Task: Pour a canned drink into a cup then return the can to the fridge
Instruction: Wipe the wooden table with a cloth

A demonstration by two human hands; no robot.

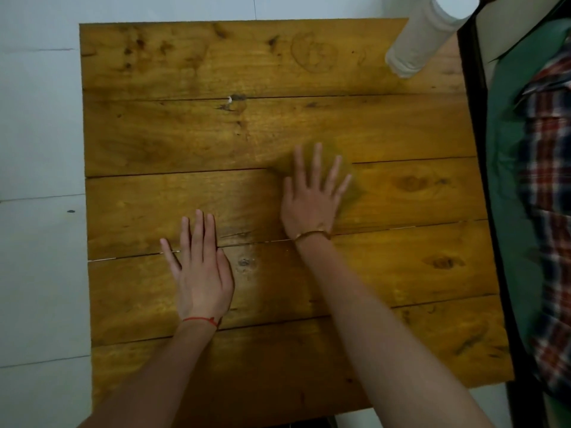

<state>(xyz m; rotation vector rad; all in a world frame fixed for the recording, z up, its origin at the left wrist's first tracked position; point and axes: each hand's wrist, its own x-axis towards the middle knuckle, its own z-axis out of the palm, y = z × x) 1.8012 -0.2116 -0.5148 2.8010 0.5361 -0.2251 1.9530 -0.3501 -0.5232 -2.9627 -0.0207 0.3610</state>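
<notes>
- cup: a pale, translucent plastic one stands at the far right corner of the wooden table, its open mouth cut off by the top edge of the view.
- the cup is well apart from both hands, nothing touching it.
- left hand: lies flat, palm down on the planks, fingers straight and close together, holding nothing; a red thread circles its wrist.
- right hand: also flat, palm down, fingers spread and straight, holding nothing, reaching further forward than the left; a thin bracelet at the wrist. it looks blurred.
- to the right of the table hang a green garment and a red-and-blue plaid shirt.
- white floor lies to the left of the table.
</notes>
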